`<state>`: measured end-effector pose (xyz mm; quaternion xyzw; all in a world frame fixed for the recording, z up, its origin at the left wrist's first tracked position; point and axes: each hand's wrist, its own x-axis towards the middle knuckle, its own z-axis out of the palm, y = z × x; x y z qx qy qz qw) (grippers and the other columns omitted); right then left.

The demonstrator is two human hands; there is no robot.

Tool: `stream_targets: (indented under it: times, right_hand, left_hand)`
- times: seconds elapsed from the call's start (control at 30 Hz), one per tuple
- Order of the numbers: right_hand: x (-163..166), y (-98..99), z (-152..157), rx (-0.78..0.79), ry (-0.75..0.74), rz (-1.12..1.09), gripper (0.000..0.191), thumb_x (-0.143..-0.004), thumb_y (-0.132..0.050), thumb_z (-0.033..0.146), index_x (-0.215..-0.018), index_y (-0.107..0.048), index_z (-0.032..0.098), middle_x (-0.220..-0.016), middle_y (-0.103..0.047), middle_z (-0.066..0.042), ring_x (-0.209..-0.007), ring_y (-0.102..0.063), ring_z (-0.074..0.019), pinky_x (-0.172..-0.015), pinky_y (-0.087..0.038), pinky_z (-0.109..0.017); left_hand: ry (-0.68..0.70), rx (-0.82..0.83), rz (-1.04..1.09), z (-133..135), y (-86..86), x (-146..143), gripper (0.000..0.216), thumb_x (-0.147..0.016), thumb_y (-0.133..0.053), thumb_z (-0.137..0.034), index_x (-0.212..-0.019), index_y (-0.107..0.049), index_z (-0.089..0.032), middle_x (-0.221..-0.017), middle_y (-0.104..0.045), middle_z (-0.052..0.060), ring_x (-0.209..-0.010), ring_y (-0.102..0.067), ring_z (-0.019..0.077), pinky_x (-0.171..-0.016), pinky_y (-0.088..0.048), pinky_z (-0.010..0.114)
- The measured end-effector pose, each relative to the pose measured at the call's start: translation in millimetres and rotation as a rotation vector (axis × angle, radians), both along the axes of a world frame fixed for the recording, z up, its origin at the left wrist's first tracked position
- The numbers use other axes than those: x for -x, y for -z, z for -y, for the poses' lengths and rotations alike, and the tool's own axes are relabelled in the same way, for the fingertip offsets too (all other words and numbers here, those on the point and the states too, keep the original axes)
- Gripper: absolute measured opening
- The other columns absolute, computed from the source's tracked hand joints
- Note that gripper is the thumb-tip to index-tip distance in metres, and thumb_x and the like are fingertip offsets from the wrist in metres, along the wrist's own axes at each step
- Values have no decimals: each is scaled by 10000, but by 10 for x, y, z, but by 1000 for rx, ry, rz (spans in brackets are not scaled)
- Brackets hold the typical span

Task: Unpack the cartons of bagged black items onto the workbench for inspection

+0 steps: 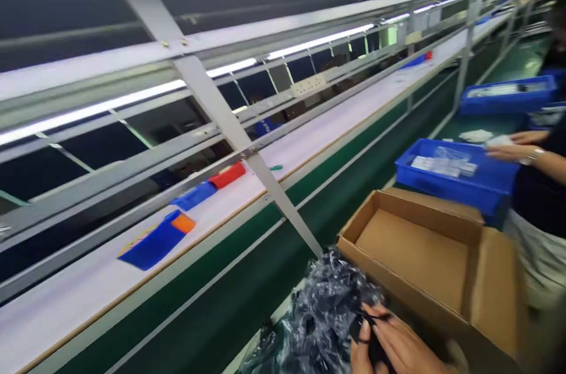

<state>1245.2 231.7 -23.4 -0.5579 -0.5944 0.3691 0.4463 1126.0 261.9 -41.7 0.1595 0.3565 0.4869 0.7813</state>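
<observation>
At the bottom of the head view my right hand (404,338) is closed, its fingers pinching a black item with a thin cord (375,347). Only fingers of my left hand (359,353) show at the lower edge, pressed against the same black item. Its exact kind is hard to make out, as the fingers cover much of it. Just left of and beneath my hands lies a heap of dark items in clear plastic bags (327,303). Beside them on the right stands an open cardboard box (415,244).
Blue bins (460,179) stand beyond the box, where a co-worker's hands (517,147) hold something pale. A long white shelf (318,138) carries blue holders (154,244) and a red holder (229,175). A slanting metal post (230,120) crosses the view.
</observation>
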Motion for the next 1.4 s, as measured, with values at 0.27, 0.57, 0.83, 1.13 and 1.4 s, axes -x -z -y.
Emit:
stream_targets:
  times: [0.27,0.57,0.83,1.13,1.4]
  right_hand:
    - [-52,-638,266,-64,-90,420,332,-930,-383,335,-977,-655,150,-988,-643,-101,-944,-588,-201,-896,-460,-339]
    - [-53,-549,198,50,-109,335,822,-724,-675,477,-1374,-342,100,-1375,-371,-160,-1262,-353,-282,-1051,-316,-413]
    - [-55,-342,147,8,26,174,386,-878,-478,223,-1257,-419,177,-1174,-537,-86,-1064,-511,-188,-940,-429,-349]
    - [-144,-367,90,-102,164,143,235,-950,-320,218,-1005,-543,169,-932,-535,-76,-885,-515,-172,-804,-452,-317]
    - [-29,-407,81,-100,101,311,414,-898,-297,116,-1294,-415,124,-1111,-482,-124,-1006,-479,-192,-924,-428,-340]
  left_hand:
    - [129,33,-155,-8,-386,110,308,-540,-779,-266,-785,-654,-128,-846,-653,55,-808,-614,159,-786,-479,269]
    - [270,-189,-205,74,-486,130,354,-624,-744,-226,-937,-593,-157,-865,-596,19,-808,-579,138,-771,-474,267]
    - [205,17,-131,98,-439,114,399,-559,-784,-248,-923,-647,-162,-1007,-643,64,-1046,-562,206,-948,-407,300]
    - [151,-63,-156,5,-512,-72,470,-642,-763,-284,-1082,-613,-216,-1171,-593,58,-1139,-515,199,-991,-392,301]
    - [115,-65,-142,-24,-373,-130,646,-617,-744,-501,-1172,-543,-236,-1236,-547,88,-1161,-501,236,-966,-424,328]
